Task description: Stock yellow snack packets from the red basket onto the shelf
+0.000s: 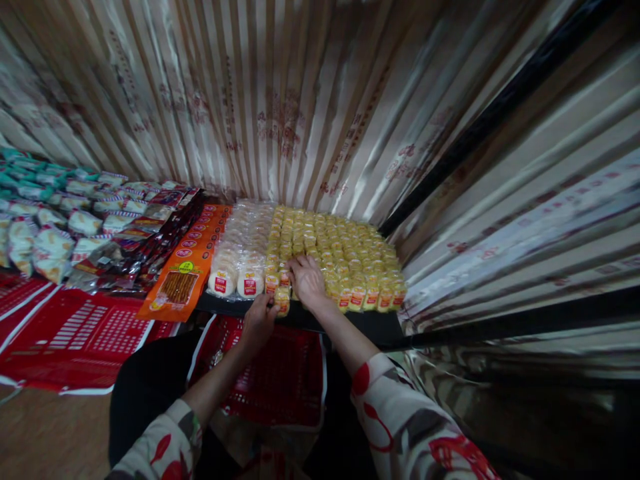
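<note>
Rows of small yellow wrapped snack packets (350,257) with red and white labels stand tightly packed on a black shelf (360,328). My left hand (259,323) is at the shelf's front edge, its fingers closed on a yellow packet (283,304) at the near end of a row. My right hand (307,283) rests over the rows just to the right, its fingers stretched out and touching the packets. To the left of them stand two rows of clear-wrapped, round white pastries (235,283) with red labels.
An orange snack pouch (183,277) lies left of the pastries, beside dark red packets (163,230) and several white and green bags (85,223). Red baskets (75,333) (280,380) sit below the shelf. Pleated printed sheeting (280,100) and black bars (480,133) close off the back and right.
</note>
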Action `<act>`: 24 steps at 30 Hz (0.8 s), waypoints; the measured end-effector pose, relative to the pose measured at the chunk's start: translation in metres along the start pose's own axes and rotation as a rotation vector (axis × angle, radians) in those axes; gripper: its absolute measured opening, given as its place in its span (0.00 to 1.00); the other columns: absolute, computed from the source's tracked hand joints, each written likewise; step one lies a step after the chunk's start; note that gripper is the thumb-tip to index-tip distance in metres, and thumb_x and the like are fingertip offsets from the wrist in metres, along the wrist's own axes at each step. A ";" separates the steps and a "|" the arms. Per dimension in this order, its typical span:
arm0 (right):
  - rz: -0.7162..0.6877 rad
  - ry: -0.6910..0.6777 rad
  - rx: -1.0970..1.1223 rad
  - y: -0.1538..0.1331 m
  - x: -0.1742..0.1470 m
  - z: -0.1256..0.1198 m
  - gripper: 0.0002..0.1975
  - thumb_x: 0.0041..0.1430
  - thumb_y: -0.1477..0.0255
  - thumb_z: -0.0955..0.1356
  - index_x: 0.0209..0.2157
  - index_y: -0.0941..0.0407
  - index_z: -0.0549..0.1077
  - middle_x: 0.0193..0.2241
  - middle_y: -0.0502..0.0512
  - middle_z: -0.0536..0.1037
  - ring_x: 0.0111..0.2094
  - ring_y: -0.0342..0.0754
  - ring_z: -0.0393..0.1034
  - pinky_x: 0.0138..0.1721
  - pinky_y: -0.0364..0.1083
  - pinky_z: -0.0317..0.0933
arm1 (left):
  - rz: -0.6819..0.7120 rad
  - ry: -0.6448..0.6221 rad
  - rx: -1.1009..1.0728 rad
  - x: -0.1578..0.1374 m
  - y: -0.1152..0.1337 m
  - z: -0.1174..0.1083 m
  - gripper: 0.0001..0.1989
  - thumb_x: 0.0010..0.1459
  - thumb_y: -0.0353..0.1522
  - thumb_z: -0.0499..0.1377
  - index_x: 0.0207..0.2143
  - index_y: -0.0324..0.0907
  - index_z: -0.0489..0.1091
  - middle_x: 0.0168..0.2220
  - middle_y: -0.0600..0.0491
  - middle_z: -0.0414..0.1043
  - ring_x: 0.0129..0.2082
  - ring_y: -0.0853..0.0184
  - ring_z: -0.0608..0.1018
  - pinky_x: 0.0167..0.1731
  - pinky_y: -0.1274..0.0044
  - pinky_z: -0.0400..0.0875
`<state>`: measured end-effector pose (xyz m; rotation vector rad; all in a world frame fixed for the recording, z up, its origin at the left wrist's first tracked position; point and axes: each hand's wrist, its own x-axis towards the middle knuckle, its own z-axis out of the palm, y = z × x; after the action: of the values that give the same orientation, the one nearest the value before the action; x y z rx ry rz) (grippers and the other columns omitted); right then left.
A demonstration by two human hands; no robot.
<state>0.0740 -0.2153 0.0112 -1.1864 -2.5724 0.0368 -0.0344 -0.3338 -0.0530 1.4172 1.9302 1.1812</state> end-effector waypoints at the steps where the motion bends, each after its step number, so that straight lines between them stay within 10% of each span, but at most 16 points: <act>1: 0.000 0.000 -0.008 -0.001 0.000 0.000 0.08 0.58 0.75 0.64 0.38 0.56 0.74 0.38 0.58 0.74 0.43 0.53 0.60 0.46 0.49 0.56 | 0.007 0.007 -0.007 -0.001 0.000 0.000 0.10 0.52 0.30 0.53 0.38 0.39 0.68 0.33 0.52 0.69 0.31 0.68 0.71 0.36 0.74 0.67; 15: 0.062 0.340 0.382 -0.005 -0.044 -0.011 0.12 0.63 0.71 0.60 0.42 0.56 0.72 0.39 0.57 0.74 0.43 0.49 0.66 0.47 0.47 0.61 | -0.008 0.033 -0.064 -0.013 0.002 -0.006 0.12 0.52 0.33 0.54 0.39 0.39 0.68 0.32 0.53 0.68 0.25 0.71 0.69 0.32 0.76 0.68; 24: 0.321 0.108 0.553 -0.038 -0.123 0.025 0.12 0.59 0.68 0.62 0.44 0.56 0.68 0.36 0.53 0.75 0.32 0.46 0.70 0.38 0.45 0.63 | 0.045 -0.032 -0.122 -0.036 0.006 -0.001 0.10 0.54 0.34 0.55 0.37 0.40 0.70 0.33 0.52 0.70 0.30 0.69 0.72 0.32 0.76 0.68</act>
<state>0.1142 -0.3295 -0.0394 -1.3055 -2.0502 0.6839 -0.0191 -0.3668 -0.0519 1.4130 1.7824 1.2660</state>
